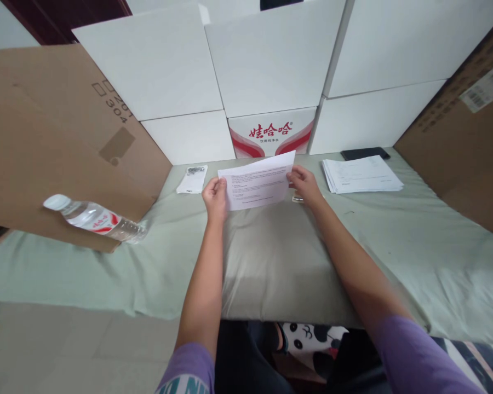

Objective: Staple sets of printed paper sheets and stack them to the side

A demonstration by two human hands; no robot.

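Note:
A printed sheet of paper is held up over the green cloth, tilted so that its text side faces me. My left hand pinches its left edge, thumb in front. At the opposite edge, my right hand grips the sheet between thumb and fingers. Just below the right hand lies a small dark-and-light object, partly hidden and too small to name. To the right is a stack of printed papers. Left of my left hand rests a white card or packet with small dark metallic items at its top.
A water bottle leans at the left by a brown cardboard box. White boxes form a wall behind. A flat black object lies behind the paper stack. Another cardboard box stands right. Green cloth covers the surface.

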